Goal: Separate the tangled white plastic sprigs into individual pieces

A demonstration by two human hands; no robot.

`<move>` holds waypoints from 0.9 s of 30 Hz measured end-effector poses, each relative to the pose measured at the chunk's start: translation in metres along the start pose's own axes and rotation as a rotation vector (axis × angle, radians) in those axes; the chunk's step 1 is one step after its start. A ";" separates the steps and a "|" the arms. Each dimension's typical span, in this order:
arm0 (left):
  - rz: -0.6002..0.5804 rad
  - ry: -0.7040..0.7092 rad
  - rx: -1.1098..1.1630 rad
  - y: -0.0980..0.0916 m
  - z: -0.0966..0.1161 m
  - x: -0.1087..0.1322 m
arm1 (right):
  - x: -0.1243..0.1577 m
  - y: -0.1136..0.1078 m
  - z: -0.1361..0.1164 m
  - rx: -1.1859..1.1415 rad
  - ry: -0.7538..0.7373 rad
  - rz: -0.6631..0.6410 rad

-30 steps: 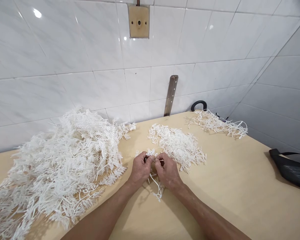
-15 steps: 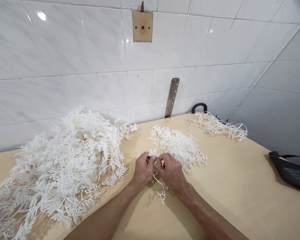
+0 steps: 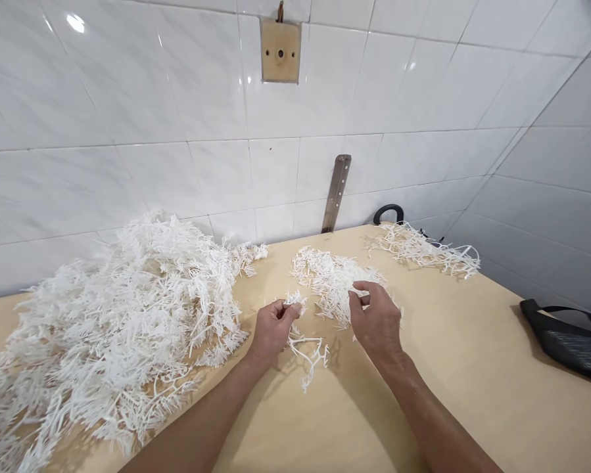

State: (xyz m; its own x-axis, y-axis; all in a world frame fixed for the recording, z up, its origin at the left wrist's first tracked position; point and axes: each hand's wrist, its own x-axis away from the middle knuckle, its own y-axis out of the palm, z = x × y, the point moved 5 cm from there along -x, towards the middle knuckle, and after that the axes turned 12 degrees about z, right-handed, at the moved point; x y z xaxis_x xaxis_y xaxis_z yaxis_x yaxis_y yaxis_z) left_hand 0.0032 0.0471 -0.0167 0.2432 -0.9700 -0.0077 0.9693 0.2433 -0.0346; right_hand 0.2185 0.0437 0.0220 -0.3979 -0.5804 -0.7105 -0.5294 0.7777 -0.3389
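Fingers of the left hand (image 3: 273,328) gripped a white branched plastic sprig (image 3: 309,351) by its tufted top, so its stem hung free, just left of the small pile of loose white plastic bits (image 3: 330,276). The right hand (image 3: 378,323) pinched one white bit (image 3: 360,293) over that pile (thumb and forefinger). Far right of the pile lay a black bag (image 3: 561,338), contents hidden.

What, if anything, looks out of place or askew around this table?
Only the metal strip, leaning tilted against the tiled wall behind the table. The left hand holds a branched white piece, the right hand pinches a small white bit over the middle pile; nothing looks spilled or broken.
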 end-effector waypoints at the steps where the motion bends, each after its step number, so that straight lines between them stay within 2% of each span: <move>1: -0.002 -0.022 0.008 0.000 -0.001 0.000 | 0.001 0.000 -0.004 -0.035 -0.034 -0.003; 3: -0.006 -0.059 0.033 -0.001 -0.001 0.000 | 0.008 0.002 -0.016 -0.136 -0.100 -0.043; 7: -0.040 -0.104 0.079 0.000 0.000 0.001 | 0.031 0.012 -0.049 -0.390 -0.228 -0.222; 10: -0.025 -0.087 0.098 -0.001 0.002 0.000 | 0.045 0.016 -0.063 -0.443 -0.292 -0.300; 18: -0.038 -0.056 0.064 0.000 0.002 0.000 | 0.045 0.021 -0.056 -0.390 -0.210 -0.302; 23: -0.067 -0.062 0.080 0.001 0.003 0.000 | 0.045 0.025 -0.055 -0.388 -0.110 -0.401; 27: -0.069 -0.031 0.073 0.002 0.005 0.001 | 0.045 0.027 -0.054 -0.371 -0.105 -0.428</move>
State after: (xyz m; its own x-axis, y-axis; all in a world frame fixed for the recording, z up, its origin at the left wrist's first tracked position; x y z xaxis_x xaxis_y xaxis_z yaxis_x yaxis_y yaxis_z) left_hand 0.0051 0.0470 -0.0116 0.1757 -0.9842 0.0229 0.9835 0.1765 0.0393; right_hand 0.1458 0.0253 0.0147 -0.0245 -0.7831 -0.6214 -0.8619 0.3315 -0.3838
